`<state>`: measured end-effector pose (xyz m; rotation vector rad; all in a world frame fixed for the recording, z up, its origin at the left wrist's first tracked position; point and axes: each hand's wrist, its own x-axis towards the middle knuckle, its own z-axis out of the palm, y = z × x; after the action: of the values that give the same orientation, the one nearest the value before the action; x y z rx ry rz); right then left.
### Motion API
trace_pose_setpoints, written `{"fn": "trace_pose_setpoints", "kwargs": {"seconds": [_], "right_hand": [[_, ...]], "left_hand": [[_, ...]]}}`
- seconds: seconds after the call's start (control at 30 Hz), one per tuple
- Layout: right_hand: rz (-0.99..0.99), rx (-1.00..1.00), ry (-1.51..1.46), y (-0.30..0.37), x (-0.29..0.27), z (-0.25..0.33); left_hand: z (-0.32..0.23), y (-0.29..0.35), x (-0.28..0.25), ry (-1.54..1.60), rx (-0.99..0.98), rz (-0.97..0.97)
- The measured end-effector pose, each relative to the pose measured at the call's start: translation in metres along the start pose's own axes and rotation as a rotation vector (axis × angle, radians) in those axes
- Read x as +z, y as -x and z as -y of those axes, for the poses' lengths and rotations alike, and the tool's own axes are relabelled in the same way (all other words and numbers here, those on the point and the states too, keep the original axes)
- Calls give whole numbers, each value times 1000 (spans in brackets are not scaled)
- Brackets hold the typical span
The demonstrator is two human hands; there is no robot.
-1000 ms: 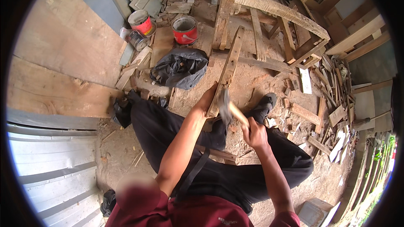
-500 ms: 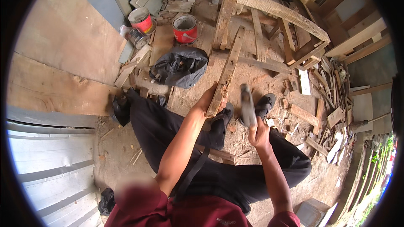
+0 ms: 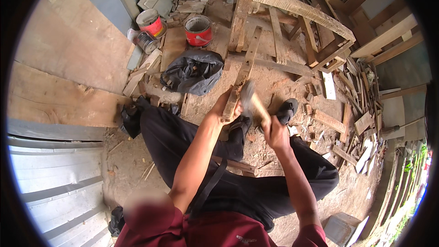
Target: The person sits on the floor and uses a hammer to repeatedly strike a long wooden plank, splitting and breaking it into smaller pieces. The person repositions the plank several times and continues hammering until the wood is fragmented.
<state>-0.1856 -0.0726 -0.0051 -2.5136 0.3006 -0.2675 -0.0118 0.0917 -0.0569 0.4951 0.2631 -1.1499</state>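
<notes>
My left hand (image 3: 224, 105) is closed around the lower end of a long, narrow wooden strip (image 3: 247, 61). The strip has holes along it and a rough, splintered patch near my grip. In my right hand (image 3: 277, 133) is a hammer (image 3: 260, 108) with a pale handle, smeared by motion. Its grey head is at the right side of the strip, just above my left fingers; whether it touches the wood, I cannot tell. Both hands are over the ground between my knees, near my dark shoes.
A wooden chair-like frame (image 3: 297, 11) stands ahead. A black plastic bag (image 3: 192, 72) lies open to the left, with a red bucket (image 3: 198, 36) and another red-labelled can (image 3: 150, 22) beyond it. Wood scraps (image 3: 330, 122) litter the right side. A panel wall (image 3: 59, 96) borders the left.
The hammer has swung leftward from beside the wooden strip to right against or over it. My right hand has shifted slightly left; my left hand keeps its hold on the strip.
</notes>
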Motion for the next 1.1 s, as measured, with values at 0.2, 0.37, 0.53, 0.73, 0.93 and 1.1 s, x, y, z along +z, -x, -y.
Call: {"fn": "trace_pose_setpoints", "kwargs": {"seconds": [0.2,0.37,0.53,0.73,0.93,1.1], "right_hand": [[-93,-184,-209,26,-8,-3],[14,-54,-27,9,7,7],[-64,-377,-237,20,1,16],[28,14,-86,10,-2,6],[-48,-265,-114,16,8,7],[10,-253,-153,16,7,19]], "left_hand": [[1,4,-9,29,-117,242],[7,-9,-10,39,115,143],[-7,-14,-23,14,-27,234],[1,6,10,104,28,159],[3,-4,3,47,-4,142],[-16,-20,-15,69,-175,394]]}}
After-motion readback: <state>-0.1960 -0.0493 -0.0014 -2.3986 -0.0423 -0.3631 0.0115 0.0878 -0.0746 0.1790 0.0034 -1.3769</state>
